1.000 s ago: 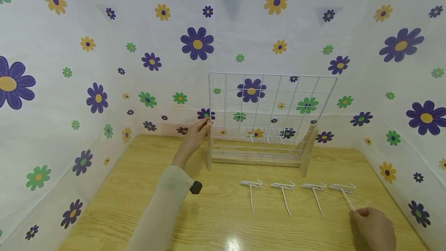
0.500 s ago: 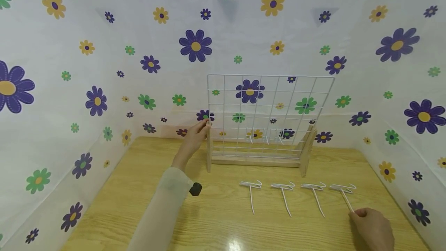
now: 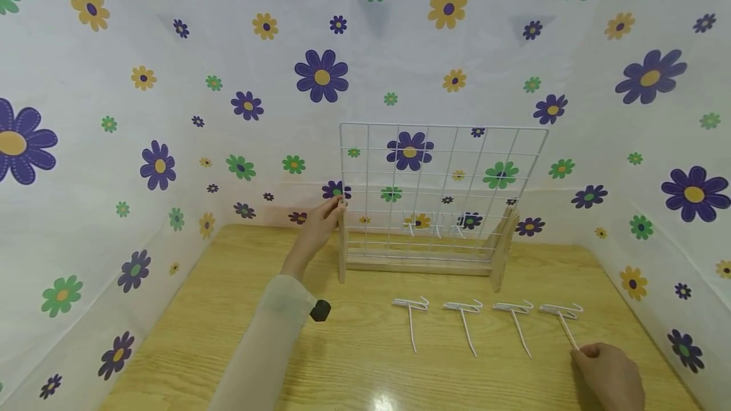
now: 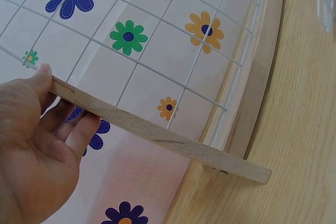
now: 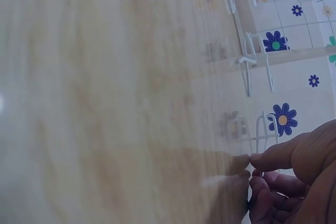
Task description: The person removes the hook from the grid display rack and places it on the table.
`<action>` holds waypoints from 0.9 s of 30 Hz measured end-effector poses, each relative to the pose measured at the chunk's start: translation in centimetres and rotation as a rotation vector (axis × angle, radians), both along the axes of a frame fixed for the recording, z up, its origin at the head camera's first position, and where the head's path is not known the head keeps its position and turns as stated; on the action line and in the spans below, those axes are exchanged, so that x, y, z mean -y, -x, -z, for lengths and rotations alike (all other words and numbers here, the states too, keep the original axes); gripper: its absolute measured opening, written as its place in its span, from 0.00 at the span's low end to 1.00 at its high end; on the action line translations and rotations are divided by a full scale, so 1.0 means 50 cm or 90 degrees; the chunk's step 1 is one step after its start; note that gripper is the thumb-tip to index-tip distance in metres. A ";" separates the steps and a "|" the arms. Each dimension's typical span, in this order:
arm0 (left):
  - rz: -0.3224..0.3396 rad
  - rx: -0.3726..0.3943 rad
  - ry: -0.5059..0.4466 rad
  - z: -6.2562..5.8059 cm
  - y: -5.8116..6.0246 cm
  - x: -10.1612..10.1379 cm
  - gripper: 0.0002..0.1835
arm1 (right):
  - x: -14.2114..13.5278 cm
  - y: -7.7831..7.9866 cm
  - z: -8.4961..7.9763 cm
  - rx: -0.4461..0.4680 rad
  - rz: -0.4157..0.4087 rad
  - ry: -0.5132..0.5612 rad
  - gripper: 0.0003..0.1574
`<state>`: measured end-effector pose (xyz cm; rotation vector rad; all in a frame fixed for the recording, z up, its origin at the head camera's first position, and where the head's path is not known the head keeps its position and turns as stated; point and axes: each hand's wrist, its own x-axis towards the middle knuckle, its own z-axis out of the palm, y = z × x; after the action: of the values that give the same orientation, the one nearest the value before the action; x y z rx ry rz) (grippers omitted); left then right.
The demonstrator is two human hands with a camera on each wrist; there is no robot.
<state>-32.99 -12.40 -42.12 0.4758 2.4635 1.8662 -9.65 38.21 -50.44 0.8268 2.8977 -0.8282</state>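
My left hand [image 3: 316, 224] pinches the upper end of the rack's left wooden side piece [image 4: 157, 135], thumb on one face and fingers on the other in the left wrist view. The rack has a white wire grid [image 3: 445, 126] leaning back above a wooden base bar [image 3: 419, 266]. At the table's right, my right hand [image 3: 611, 374] pinches the free end of a white wire display hook [image 3: 566, 328], whose head lies on the table. Left of it lie more such hooks, among them one near the middle [image 3: 468, 333] and one further left [image 3: 412, 328].
Several small hooks [image 3: 436, 227] hang low on the grid. The wood-grain table [image 3: 228, 309] is enclosed by flower-printed white sheeting [image 3: 228, 43] at the back and sides. A small black object [image 3: 321, 310] sits at my left wrist.
The head view has shifted very slightly. Both hands keep their holds, and neither the rack nor the hooks have visibly moved.
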 end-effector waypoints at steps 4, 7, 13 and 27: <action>0.001 -0.002 0.006 -0.001 -0.002 0.002 0.29 | 0.003 0.001 0.001 -0.004 0.004 -0.002 0.18; 0.001 -0.002 0.008 0.000 -0.001 0.003 0.29 | 0.006 0.003 0.003 -0.012 0.017 -0.003 0.17; -0.002 0.002 0.014 -0.001 -0.003 0.003 0.29 | 0.008 0.004 0.006 -0.020 0.027 -0.008 0.17; -0.016 0.003 0.021 0.000 -0.001 0.000 0.29 | 0.018 0.013 -0.021 -0.015 0.003 -0.019 0.30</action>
<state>-32.96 -12.41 -42.10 0.4416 2.5050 1.8298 -10.28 37.31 -49.39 0.8330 2.9361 -0.8023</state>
